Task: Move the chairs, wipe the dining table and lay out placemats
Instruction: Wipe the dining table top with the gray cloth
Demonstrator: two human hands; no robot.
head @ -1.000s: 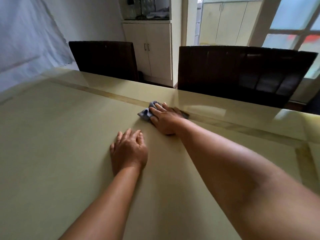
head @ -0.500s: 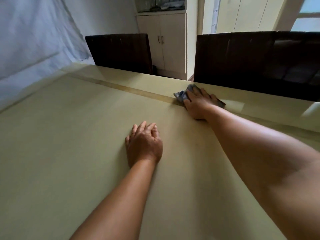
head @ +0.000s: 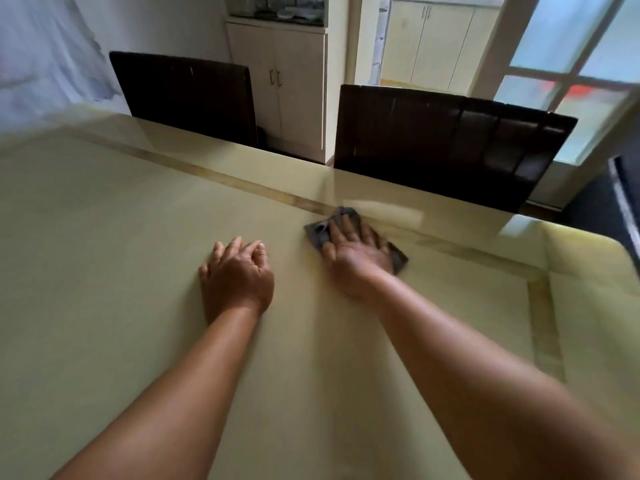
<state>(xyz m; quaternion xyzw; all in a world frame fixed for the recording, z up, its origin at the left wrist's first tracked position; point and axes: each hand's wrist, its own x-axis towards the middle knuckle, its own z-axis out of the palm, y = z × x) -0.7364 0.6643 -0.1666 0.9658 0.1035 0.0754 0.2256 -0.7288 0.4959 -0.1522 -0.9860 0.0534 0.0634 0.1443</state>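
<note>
A: Largest item?
B: Dining table (head: 104,271), pale yellow-green glossy top with a darker inlaid border strip; fills most of the view.

A: Next?
B: Two dark brown chairs at the far edge: right chair (head: 450,147) with its back right up against the table edge, left chair (head: 187,95) further off to the left. Cream cabinet (head: 287,98) between and behind them.

A: Hands?
B: Left hand (head: 239,278) palm-down on the tabletop, fingers loosely bent, holding nothing. Right hand (head: 356,251) just beside it, flat, fingers extended, pressing down on the cloth.

A: Smallest?
B: Grey cleaning cloth (head: 320,232), mostly under the right palm and fingers, showing on both sides; lying at the border strip near the far edge, in front of the right chair, apart from the left hand.
</note>
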